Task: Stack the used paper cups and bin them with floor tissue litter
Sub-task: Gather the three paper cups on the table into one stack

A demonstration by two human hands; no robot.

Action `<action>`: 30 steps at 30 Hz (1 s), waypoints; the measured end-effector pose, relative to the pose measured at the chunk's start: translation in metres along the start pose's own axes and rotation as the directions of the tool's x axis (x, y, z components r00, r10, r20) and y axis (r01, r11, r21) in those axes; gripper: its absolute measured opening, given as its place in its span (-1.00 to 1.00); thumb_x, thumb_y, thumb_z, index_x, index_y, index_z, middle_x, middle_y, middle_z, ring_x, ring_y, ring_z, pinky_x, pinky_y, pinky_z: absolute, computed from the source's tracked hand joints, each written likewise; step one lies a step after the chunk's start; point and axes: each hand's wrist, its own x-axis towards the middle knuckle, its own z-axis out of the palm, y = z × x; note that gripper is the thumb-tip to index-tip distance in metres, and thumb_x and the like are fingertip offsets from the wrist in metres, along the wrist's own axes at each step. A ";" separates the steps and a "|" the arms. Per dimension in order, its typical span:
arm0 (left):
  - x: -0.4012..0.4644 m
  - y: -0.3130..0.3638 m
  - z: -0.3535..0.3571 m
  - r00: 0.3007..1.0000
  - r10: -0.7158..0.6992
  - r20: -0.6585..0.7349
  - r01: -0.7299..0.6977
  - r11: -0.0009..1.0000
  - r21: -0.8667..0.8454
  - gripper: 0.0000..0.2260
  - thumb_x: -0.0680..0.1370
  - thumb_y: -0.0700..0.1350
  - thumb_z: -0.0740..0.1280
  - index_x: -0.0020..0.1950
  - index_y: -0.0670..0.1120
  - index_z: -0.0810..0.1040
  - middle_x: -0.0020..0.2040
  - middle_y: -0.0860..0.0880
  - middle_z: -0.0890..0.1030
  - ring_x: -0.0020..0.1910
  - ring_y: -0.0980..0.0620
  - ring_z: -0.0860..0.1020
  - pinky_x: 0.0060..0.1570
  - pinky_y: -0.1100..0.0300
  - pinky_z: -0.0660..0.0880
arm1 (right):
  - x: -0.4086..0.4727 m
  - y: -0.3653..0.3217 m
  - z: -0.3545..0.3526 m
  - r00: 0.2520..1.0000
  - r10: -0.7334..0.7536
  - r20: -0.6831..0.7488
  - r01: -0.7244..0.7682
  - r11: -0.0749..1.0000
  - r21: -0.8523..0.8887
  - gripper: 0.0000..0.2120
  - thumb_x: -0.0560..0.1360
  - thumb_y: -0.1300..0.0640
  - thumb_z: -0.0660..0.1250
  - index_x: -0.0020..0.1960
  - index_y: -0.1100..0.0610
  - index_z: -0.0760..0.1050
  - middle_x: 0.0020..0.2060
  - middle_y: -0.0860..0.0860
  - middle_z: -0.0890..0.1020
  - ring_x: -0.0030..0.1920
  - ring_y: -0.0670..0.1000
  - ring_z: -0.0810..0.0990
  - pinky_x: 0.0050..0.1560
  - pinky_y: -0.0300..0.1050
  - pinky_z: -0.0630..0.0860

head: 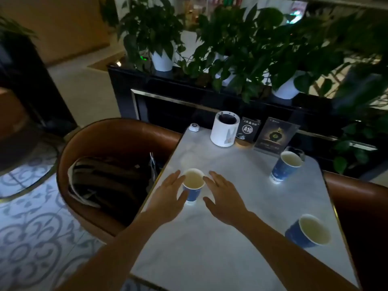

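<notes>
Three blue paper cups are seen upright on the marble table (231, 238). Nearest cup (193, 186) is placed near the left edge, flanked by left hand (168, 196) and right hand (225, 196), fingers spread, nothing gripped. Left thumb looks touching its wall; cannot be confirmed. Second cup (286, 166) is at the far right corner, third cup (308, 231) at the right edge.

Three blue paper cups with pale interiors are seen upright on the white marble table (220, 238). The first cup (192, 185) stands near the left edge. The second cup (285, 166) is set toward the far right corner. The third cup (308, 231) sits by the right edge, nearer the front.
</notes>
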 end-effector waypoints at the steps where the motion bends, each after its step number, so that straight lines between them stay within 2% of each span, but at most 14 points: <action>1: 0.002 0.003 0.005 1.000 -0.019 0.018 0.018 1.000 0.005 -0.49 0.62 0.16 0.08 0.56 0.07 0.13 0.58 0.08 0.13 0.55 0.05 0.12 0.48 0.10 0.13 | 0.005 0.006 0.006 1.000 0.000 0.002 0.000 1.000 0.007 -0.46 0.54 -0.08 0.25 0.45 0.08 0.25 0.49 0.04 0.28 0.45 0.09 0.31 0.42 -0.06 0.21; 3: 0.006 0.008 0.014 0.998 -0.066 0.020 0.066 0.997 0.034 -0.48 0.62 0.15 0.08 0.57 0.07 0.11 0.59 0.08 0.13 0.55 0.04 0.14 0.49 0.07 0.17 | 0.015 0.017 0.017 1.000 -0.026 0.010 0.026 0.999 0.019 -0.53 0.53 -0.04 0.27 0.38 0.09 0.35 0.44 0.04 0.38 0.35 0.08 0.44 0.32 -0.10 0.33; 6: 0.008 0.009 0.025 0.988 -0.127 0.088 0.123 0.991 0.056 -0.45 0.63 0.13 0.10 0.58 0.07 0.04 0.60 0.06 0.04 0.56 0.03 0.09 0.51 0.08 0.13 | 0.032 0.027 0.033 0.993 -0.103 0.053 0.101 0.995 0.025 -0.70 0.48 0.09 0.34 0.20 0.11 0.49 0.31 0.07 0.52 0.09 0.10 0.61 0.11 -0.05 0.48; 8: 0.009 0.006 0.030 0.979 -0.154 0.135 0.143 0.986 0.088 -0.42 0.63 0.13 0.10 0.59 0.06 -0.04 0.61 0.06 -0.06 0.57 0.04 0.02 0.51 0.08 0.08 | 0.043 0.030 0.040 0.989 -0.137 0.059 0.135 0.990 0.038 -0.83 0.44 0.17 0.33 0.03 0.12 0.53 0.16 0.08 0.59 -0.10 0.11 0.62 -0.05 -0.02 0.53; 11: 0.008 0.004 0.039 0.974 -0.173 0.146 0.166 0.984 0.063 -0.40 0.63 0.11 0.11 0.59 0.05 -0.09 0.61 0.06 -0.09 0.58 0.06 -0.04 0.50 0.11 0.06 | 0.054 0.033 0.052 0.983 -0.164 0.078 0.160 0.985 0.058 -0.94 0.44 0.20 0.27 -0.12 0.16 0.52 -0.08 0.09 0.60 -0.19 0.14 0.57 -0.15 0.02 0.50; 14: 0.007 0.005 0.046 0.974 -0.170 0.148 0.167 0.985 0.037 -0.38 0.63 0.09 0.13 0.59 0.04 -0.11 0.61 0.08 -0.05 0.58 0.08 -0.04 0.49 0.14 0.04 | 0.058 0.037 0.061 0.989 -0.146 0.033 0.141 0.981 0.136 -0.86 0.48 0.14 0.28 -0.19 0.18 0.53 -0.24 0.10 0.61 -0.24 0.14 0.57 -0.22 0.02 0.51; 17: 0.005 0.009 0.052 0.976 -0.186 0.116 0.184 0.983 0.025 -0.37 0.62 0.09 0.16 0.59 0.06 -0.11 0.61 0.09 -0.02 0.57 0.09 -0.01 0.46 0.21 0.03 | 0.056 0.037 0.058 0.992 -0.114 -0.057 0.124 0.964 0.235 -0.67 0.50 0.03 0.15 -0.27 0.21 0.53 -0.34 0.13 0.60 -0.33 0.13 0.54 -0.33 -0.01 0.44; 19: 0.002 0.014 0.056 0.979 -0.186 0.078 0.187 0.982 0.000 -0.36 0.61 0.09 0.18 0.59 0.06 -0.09 0.60 0.09 0.01 0.57 0.09 0.05 0.42 0.27 0.02 | 0.050 0.038 0.055 0.989 -0.089 -0.115 0.118 0.954 0.276 -0.65 0.50 0.02 0.12 -0.29 0.20 0.53 -0.37 0.12 0.59 -0.38 0.11 0.51 -0.39 -0.01 0.43; 20: -0.001 0.020 0.056 0.980 -0.192 0.057 0.193 0.981 -0.014 -0.37 0.61 0.09 0.18 0.59 0.07 -0.07 0.60 0.09 0.03 0.56 0.09 0.09 0.41 0.28 0.04 | 0.046 0.040 0.055 0.993 -0.064 -0.104 0.093 0.949 0.303 -0.71 0.49 0.06 0.18 -0.27 0.19 0.54 -0.35 0.12 0.60 -0.37 0.12 0.52 -0.39 0.00 0.47; 22: -0.007 0.031 0.058 0.980 -0.196 0.010 0.197 0.979 -0.044 -0.37 0.60 0.10 0.20 0.58 0.10 -0.05 0.59 0.10 0.07 0.52 0.12 0.16 0.38 0.32 0.09 | 0.040 0.046 0.061 0.999 -0.020 -0.026 0.028 0.937 0.349 -0.91 0.47 0.18 0.31 -0.15 0.17 0.57 -0.23 0.14 0.64 -0.27 0.14 0.58 -0.26 0.07 0.56; 25: -0.018 0.049 0.061 0.973 -0.230 -0.010 0.223 0.955 -0.194 -0.41 0.60 0.06 0.23 0.56 0.14 0.02 0.57 0.08 0.15 0.48 0.15 0.21 0.27 0.53 0.12 | 0.029 0.051 0.058 0.990 0.052 0.131 -0.105 0.890 0.444 -0.81 0.54 0.21 0.26 0.13 0.18 0.54 0.07 0.23 0.61 0.05 0.17 0.57 0.11 0.05 0.52; 27: -0.024 0.061 0.061 0.982 -0.181 -0.048 0.162 0.950 -0.269 -0.42 0.59 0.05 0.26 0.53 0.13 0.05 0.55 0.11 0.15 0.50 0.19 0.15 0.27 0.63 0.06 | 0.014 0.055 0.052 0.995 0.095 0.039 -0.102 0.864 0.492 -0.77 0.54 0.12 0.26 0.16 0.14 0.54 0.08 0.13 0.62 0.07 0.09 0.57 0.14 -0.04 0.50; 29: -0.028 0.068 0.067 0.987 -0.116 -0.109 0.087 0.966 -0.245 -0.39 0.57 0.00 0.32 0.54 0.11 0.08 0.53 0.20 0.11 0.48 0.30 0.08 0.31 0.60 0.02 | -0.002 0.060 0.045 0.990 0.138 -0.005 -0.115 0.850 0.514 -0.74 0.54 0.07 0.27 0.19 0.11 0.53 0.11 0.07 0.62 0.11 0.06 0.57 0.16 -0.06 0.50; 30: -0.031 0.072 0.070 0.984 -0.121 -0.128 0.081 0.955 -0.285 -0.37 0.57 -0.04 0.33 0.55 0.10 0.08 0.51 0.23 0.10 0.46 0.36 0.07 0.31 0.60 0.03 | -0.010 0.063 0.042 0.989 0.149 -0.013 -0.122 0.853 0.508 -0.74 0.54 0.08 0.27 0.19 0.10 0.52 0.12 0.06 0.61 0.11 0.06 0.57 0.15 -0.08 0.50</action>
